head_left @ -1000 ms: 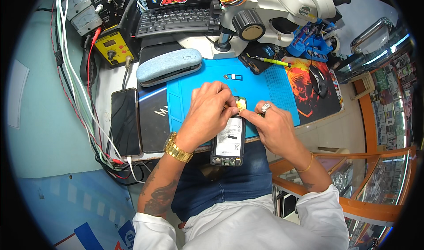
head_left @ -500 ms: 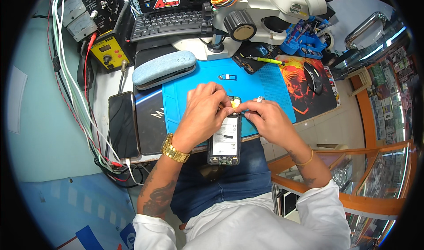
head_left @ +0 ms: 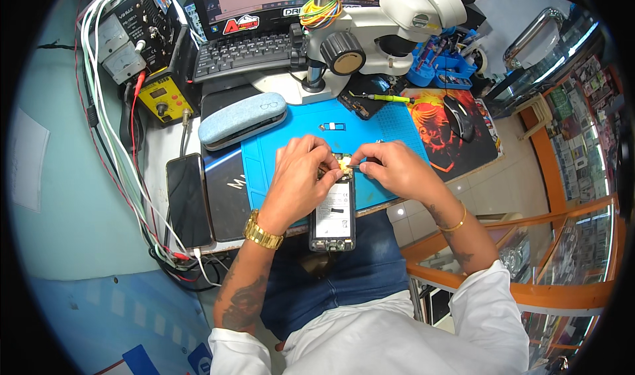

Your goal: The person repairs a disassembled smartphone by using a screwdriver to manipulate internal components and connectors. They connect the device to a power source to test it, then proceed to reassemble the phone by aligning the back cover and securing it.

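An opened smartphone (head_left: 333,217) with its back cover off shows a white-labelled battery, and its lower end juts past the table's front edge. My left hand (head_left: 297,176) is closed at the phone's upper left, thumb and fingertips pinched together beside a small yellowish piece (head_left: 344,164). Opposite it, my right hand (head_left: 400,170) is also closed, its fingertips at the phone's upper right edge; a thin dark item seems to stick out of them, too small to name. Beyond the hands, a SIM tray (head_left: 333,127) lies on the blue work mat (head_left: 264,156).
A glasses case (head_left: 243,120) and a dark phone (head_left: 188,199) lie to the left. Behind stand a microscope (head_left: 344,54), a keyboard (head_left: 245,56) and a yellow-fronted station (head_left: 162,100). A disassembled phone (head_left: 360,107), a yellow-green pen-like tool (head_left: 390,98) and a mouse (head_left: 458,118) are to the right.
My right hand's fingertips have drawn slightly apart from the left's, uncovering more of the phone's top and the yellowish piece. The whole view has shifted a little.
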### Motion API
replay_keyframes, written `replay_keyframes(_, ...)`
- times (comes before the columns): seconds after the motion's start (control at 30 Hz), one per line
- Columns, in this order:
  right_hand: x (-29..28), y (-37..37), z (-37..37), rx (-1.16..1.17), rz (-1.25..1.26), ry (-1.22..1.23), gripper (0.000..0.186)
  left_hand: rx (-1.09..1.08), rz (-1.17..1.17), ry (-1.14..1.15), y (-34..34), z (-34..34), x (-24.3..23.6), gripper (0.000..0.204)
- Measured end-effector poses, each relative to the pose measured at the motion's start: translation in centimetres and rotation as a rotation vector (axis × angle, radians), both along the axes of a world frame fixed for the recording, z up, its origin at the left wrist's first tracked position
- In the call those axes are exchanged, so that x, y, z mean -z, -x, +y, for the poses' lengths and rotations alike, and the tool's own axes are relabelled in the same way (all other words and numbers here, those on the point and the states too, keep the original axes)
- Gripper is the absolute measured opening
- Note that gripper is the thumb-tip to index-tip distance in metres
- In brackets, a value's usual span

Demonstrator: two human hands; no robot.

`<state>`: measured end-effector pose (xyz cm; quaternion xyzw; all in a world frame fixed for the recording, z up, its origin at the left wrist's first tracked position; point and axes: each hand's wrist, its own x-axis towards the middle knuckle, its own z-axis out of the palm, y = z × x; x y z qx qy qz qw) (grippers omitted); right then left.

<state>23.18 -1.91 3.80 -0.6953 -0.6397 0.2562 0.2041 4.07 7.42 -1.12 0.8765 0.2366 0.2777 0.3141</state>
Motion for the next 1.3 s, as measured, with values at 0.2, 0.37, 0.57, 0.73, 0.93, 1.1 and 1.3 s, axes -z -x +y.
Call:
replay_keyframes(0.2, 0.3, 0.1, -1.1, 0.071, 0.046, -0.125, 0.025, -0.009, -0.017, 0.001, 0.0, -0.1, -0.1, 0.015)
replay_keyframes(0.37, 2.0, 0.7, -0.6, 0.107, 0.092, -0.184, 0.035, -0.017, -0.016, -0.022, -0.3, -0.2, 0.0, 0.019)
replay_keyframes(0.57, 1.9, 0.3, 0.1, 0.156, 0.167, -0.075, 0.037, -0.028, 0.017, -0.051, -0.4, -0.3, -0.1, 0.02)
replay_keyframes(0.73, 3.4, -1.0, -0.2, 0.174, 0.298, -0.082, 0.034, -0.041, 0.106, -0.005, -0.7, -0.6, -0.7, 0.017)
replay_keyframes(0.93, 3.2, -0.7, -1.5, 0.041, 0.278, -0.226, 0.029, -0.021, 0.098, 0.005, -0.6, -0.4, -0.4, 0.014)
replay_keyframes(1.1, 2.2, 0.1, -2.5, 0.06, 0.287, -0.24, 0.025, 0.003, 0.069, 0.044, -0.1, -0.1, -0.4, 0.012)
replay_keyframes(1.3, 3.8, 0.6, -3.6, 0.005, 0.027, -0.436, 0.023, 0.06, 0.032, 0.111, 0.4, 0.5, -0.6, 0.012)
